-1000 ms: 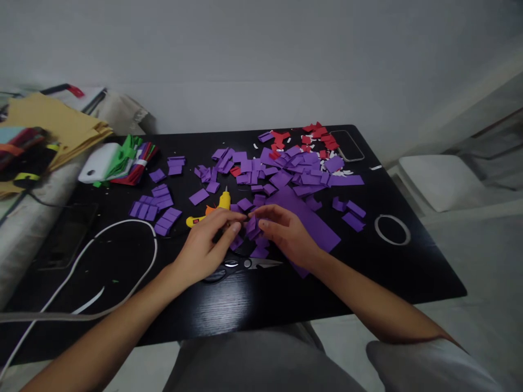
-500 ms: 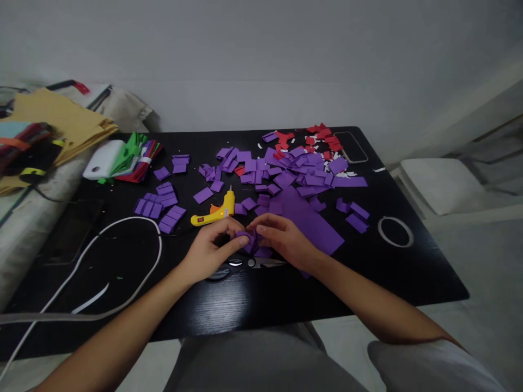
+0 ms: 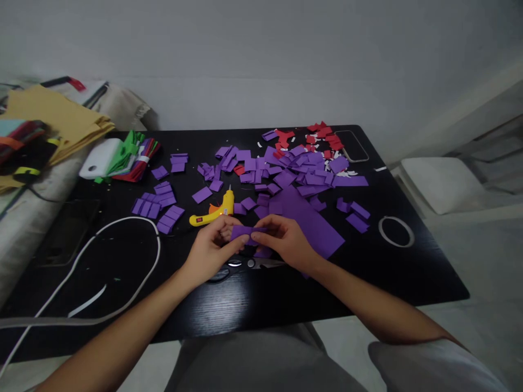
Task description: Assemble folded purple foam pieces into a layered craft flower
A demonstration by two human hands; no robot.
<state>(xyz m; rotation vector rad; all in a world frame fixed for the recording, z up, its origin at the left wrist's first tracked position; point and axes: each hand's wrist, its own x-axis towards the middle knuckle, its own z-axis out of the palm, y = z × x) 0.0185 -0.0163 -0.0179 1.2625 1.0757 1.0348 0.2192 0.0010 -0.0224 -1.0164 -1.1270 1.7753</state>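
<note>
Between my two hands is a small folded piece of purple paper (image 3: 242, 232), held by its ends. My left hand (image 3: 214, 243) pinches its left side with thumb and fingers. On the right side, my right hand (image 3: 281, 235) closes thumb and forefinger on it. A yellow glue gun (image 3: 216, 211) lies just behind my left hand. Under and in front of the hands are scissors (image 3: 251, 263), their blades partly beneath my right hand. A large purple sheet (image 3: 308, 220) lies behind and right of my right hand.
Many purple folded pieces (image 3: 302, 163) and red scraps (image 3: 327, 136) spread over the back of the black table (image 3: 368, 272). A tape ring (image 3: 395, 231) lies at right. At left are a white cable (image 3: 158, 239), a phone (image 3: 67, 233) and coloured strip bundles (image 3: 131, 158).
The purple piece, bent and bunched between my fingers before, is now opened flatter and stretched sideways between both hands. The glue gun and scissors stay where they were.
</note>
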